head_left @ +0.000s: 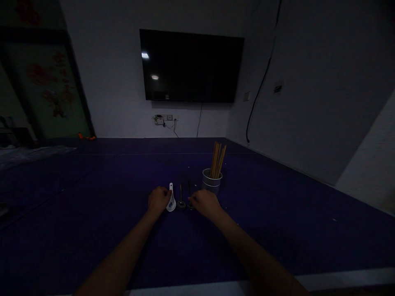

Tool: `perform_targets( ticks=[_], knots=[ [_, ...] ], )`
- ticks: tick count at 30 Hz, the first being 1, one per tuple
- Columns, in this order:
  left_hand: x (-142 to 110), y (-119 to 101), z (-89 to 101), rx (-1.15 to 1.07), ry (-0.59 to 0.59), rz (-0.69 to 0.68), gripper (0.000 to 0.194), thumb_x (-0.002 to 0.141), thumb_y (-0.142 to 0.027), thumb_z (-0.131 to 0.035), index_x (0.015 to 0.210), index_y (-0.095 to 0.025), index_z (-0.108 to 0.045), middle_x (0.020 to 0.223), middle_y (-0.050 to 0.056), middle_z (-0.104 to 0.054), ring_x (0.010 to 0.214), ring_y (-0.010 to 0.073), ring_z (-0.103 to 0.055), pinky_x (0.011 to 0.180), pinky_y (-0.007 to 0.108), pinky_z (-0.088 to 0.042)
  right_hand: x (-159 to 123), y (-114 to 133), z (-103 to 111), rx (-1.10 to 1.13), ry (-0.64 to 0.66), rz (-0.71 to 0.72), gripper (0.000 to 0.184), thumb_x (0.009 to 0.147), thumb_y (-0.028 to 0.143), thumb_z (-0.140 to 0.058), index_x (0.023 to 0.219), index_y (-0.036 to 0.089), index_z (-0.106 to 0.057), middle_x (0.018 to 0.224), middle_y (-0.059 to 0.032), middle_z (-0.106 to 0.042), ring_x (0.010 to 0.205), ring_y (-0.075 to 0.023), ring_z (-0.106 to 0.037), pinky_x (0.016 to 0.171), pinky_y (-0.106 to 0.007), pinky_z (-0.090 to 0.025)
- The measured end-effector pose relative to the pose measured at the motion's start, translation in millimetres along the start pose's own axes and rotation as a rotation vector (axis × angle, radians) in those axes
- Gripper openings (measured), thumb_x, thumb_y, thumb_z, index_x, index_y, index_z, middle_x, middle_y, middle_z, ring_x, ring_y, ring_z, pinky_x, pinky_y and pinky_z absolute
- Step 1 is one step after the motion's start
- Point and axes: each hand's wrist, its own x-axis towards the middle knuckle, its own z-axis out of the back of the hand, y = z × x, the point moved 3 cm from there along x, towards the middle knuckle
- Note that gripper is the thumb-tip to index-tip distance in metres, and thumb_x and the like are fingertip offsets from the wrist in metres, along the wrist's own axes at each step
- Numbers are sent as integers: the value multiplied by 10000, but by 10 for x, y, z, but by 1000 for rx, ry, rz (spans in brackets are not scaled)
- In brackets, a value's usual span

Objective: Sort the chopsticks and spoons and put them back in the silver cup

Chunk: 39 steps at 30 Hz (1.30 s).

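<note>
Three spoons lie side by side on the dark blue surface [173,246], their handles pointing away from me. Leftmost is a white ceramic soup spoon [171,204] with a blue mark in its bowl. My left hand [158,200] is closed at its left edge, thumb and fingertips on it. A metal spoon [181,204] lies in the middle, touched by neither hand. The rightmost one, a dark metal spoon [189,188], is partly hidden by my right hand [206,201], whose fingers are pinched at it. Just behind that hand stands a grey metal cup [211,183] holding several wooden chopsticks [217,161].
Small white scraps are scattered over the surface. Crumpled clear plastic [33,154] lies at the far left, near a small orange object [90,138]. A television [191,65] hangs on the back wall, above sockets and cables [166,118]. A wall [296,135] bounds the right side.
</note>
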Motion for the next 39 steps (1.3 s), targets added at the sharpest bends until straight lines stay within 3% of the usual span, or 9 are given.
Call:
perform_targets(
  ticks=[13, 17, 21, 24, 31, 35, 39],
  knots=[
    [24, -8, -36, 45, 7, -46, 285, 913, -308, -469, 885, -177, -721, 927, 92, -716, 848, 185, -654, 657, 253, -381, -5, -5, -7, 14, -18, -3, 355, 962, 365, -424, 942, 213, -744, 980, -99, -745, 949, -224, -688, 727, -274, -459],
    [48, -7, 39, -3, -136, -76, 279, 922, -264, -443, 845, -158, -689, 916, 97, -684, 847, 184, -633, 707, 264, -406, -4, -7, 9, 19, -29, 1, 346, 963, 362, -429, 928, 218, -742, 969, -89, -745, 941, -210, -687, 731, -262, -455],
    [-24, -91, 193, -77, -401, -246, 324, 948, -283, -381, 785, -163, -634, 841, 79, -627, 782, 181, -586, 704, 286, -413, -12, 13, 60, 27, -72, -12, 357, 973, 378, -414, 945, 214, -729, 951, -89, -746, 909, -207, -693, 702, -254, -446],
    [-149, -220, 252, -50, -510, -433, 333, 962, -304, -356, 783, -175, -605, 794, 64, -589, 766, 185, -554, 693, 300, -400, -38, 43, 120, 74, -138, -4, 407, 993, 411, -358, 978, 220, -717, 937, -78, -748, 871, -194, -696, 682, -249, -435],
    [-393, -479, 204, 139, -511, -831, 316, 977, -257, -328, 802, -188, -583, 775, 55, -586, 755, 177, -509, 706, 321, -369, -115, 85, 192, 195, -304, 72, 383, 994, 431, -361, 1078, 247, -686, 929, -50, -749, 837, -175, -692, 671, -230, -422],
    [-430, -506, 204, 121, -532, -906, 315, 977, -235, -319, 813, -187, -584, 791, 58, -593, 752, 170, -501, 714, 321, -372, -133, 94, 185, 284, -390, 145, 363, 996, 358, -373, 1215, 249, -642, 1002, -57, -746, 867, -170, -694, 719, -230, -454],
    [-448, -517, 215, 89, -564, -931, 310, 978, -235, -322, 829, -176, -587, 793, 67, -597, 762, 176, -508, 702, 318, -377, -132, 102, 157, 392, -465, 218, 374, 996, 302, -352, 1184, 216, -663, 1058, -78, -736, 937, -171, -687, 801, -245, -483]
  ],
)
